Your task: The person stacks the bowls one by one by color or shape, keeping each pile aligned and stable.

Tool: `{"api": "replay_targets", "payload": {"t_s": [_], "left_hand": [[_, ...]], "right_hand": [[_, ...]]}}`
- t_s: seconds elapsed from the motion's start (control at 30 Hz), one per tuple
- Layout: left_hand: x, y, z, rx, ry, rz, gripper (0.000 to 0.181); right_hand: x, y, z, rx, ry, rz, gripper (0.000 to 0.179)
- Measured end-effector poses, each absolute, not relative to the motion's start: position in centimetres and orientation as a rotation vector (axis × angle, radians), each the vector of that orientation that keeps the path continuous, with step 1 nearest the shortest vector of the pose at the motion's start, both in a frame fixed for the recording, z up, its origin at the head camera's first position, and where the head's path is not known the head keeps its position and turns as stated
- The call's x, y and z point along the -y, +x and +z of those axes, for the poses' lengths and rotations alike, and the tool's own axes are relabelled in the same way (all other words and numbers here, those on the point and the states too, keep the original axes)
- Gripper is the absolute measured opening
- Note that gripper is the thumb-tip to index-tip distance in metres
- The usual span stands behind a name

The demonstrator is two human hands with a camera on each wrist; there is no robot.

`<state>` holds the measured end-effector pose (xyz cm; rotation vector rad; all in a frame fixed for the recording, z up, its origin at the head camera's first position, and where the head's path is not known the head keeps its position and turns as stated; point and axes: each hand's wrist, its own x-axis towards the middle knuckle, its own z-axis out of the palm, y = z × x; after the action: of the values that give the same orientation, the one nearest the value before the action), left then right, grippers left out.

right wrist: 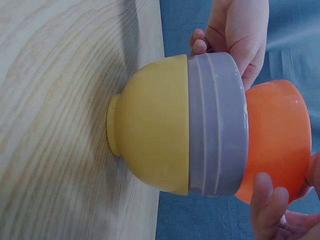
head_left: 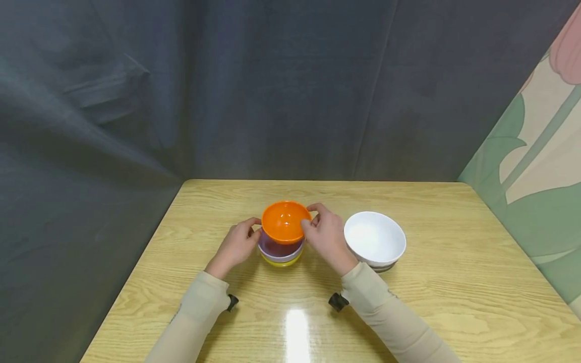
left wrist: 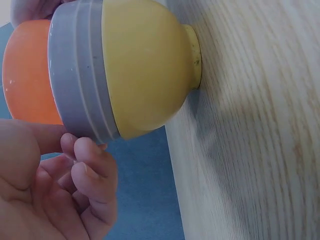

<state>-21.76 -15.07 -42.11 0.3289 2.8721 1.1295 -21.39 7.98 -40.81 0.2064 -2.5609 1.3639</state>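
An orange bowl (head_left: pixel 282 222) sits tilted, its lower part inside a purple-grey bowl (head_left: pixel 281 250). That bowl nests in a yellow bowl (left wrist: pixel 145 65), whose foot stands on the table. My right hand (head_left: pixel 326 233) pinches the orange bowl at its right side, thumb at the rim and fingers behind. At the left side, my left hand (head_left: pixel 239 244) grips the orange bowl, and its curled lower fingers (left wrist: pixel 92 167) lie close against the purple-grey bowl's edge. In the right wrist view, part of the right hand (right wrist: pixel 272 207) shows below the orange bowl.
White bowls (head_left: pixel 374 238), stacked, stand to the right, close beside my right wrist. All the bowls are on a light wooden table (head_left: pixel 454 282). Dark cloth (head_left: pixel 290 91) hangs behind and at the left, and a flower-patterned surface (head_left: pixel 540 166) borders the right side.
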Motion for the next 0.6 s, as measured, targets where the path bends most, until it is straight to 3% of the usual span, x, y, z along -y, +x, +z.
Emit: {"api": "replay_targets", "payload": {"t_s": [0.6], "left_hand": [[15.35,-21.69,-42.22,-2.733,0.295,1.250,0.035]], "right_hand": [[-7.61,-21.05,-41.68,2.619,0.365,1.243,0.030]]}}
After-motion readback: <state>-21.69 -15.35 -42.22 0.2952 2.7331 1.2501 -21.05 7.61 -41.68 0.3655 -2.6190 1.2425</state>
